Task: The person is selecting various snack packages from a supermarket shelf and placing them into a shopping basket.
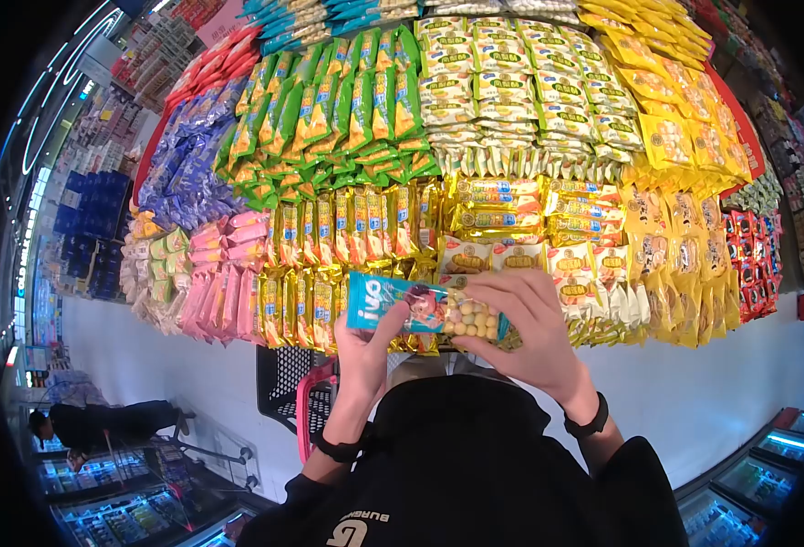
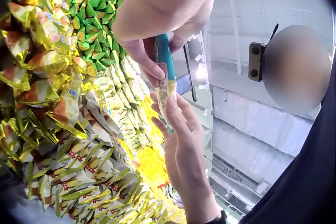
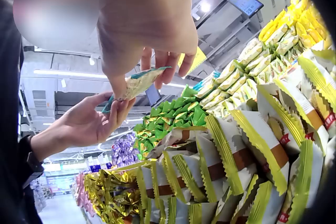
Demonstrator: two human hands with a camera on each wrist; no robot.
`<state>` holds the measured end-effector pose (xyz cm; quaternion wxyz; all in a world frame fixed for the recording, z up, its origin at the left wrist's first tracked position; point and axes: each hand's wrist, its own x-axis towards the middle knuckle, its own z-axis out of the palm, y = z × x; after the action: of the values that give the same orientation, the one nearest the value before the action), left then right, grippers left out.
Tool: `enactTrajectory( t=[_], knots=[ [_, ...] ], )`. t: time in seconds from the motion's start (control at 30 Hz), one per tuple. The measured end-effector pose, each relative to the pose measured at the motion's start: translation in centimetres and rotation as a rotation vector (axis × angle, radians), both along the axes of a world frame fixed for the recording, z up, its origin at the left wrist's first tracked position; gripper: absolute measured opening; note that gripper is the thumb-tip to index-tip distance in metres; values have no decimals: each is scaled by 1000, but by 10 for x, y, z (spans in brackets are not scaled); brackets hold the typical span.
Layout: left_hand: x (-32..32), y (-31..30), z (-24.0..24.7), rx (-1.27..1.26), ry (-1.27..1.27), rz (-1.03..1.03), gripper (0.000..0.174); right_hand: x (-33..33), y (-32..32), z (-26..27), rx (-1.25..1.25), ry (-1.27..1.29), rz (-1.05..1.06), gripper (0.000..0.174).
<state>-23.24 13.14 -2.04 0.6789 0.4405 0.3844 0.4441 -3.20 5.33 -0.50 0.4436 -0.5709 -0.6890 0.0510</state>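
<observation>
A teal snack bag (image 1: 425, 310) with a see-through part showing round yellowish pieces is held level between both hands in the head view. The left hand (image 1: 365, 351) pinches its left end, thumb on the printed front. The right hand (image 1: 529, 337) grips the other end, fingers over the top edge and thumb below. In the left wrist view the bag (image 2: 166, 71) is seen edge-on, between the left hand (image 2: 163, 14) and the right hand (image 2: 185, 145). The right wrist view shows the bag (image 3: 139, 85) under the right hand (image 3: 147, 24), with the left hand (image 3: 79, 121) at its far end.
A display of packaged snacks spreads ahead: green bags (image 1: 329, 109), gold packs (image 1: 338, 228), white-green packs (image 1: 502, 82), yellow bags (image 1: 680, 137) and pink packs (image 1: 224, 283). A black basket with a pink handle (image 1: 306, 401) stands by the left arm. Another person (image 1: 110, 424) is at lower left.
</observation>
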Motion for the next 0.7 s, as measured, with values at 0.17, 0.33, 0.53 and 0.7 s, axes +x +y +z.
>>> enactTrajectory(
  t=[0.17,0.33,0.53,0.7],
  knots=[
    [-30,15,32,146,275,-209,16,10,2,12,-13,-85,50,45],
    [-55,42,79,382,526,-293,12,12,18,56,33,-256,127,44],
    [-78,89,107,577,591,-249,13,2,66,95,125,-371,214,48],
    [-90,133,127,476,457,-305,16,-5,110,122,180,-444,257,48]
  ],
)
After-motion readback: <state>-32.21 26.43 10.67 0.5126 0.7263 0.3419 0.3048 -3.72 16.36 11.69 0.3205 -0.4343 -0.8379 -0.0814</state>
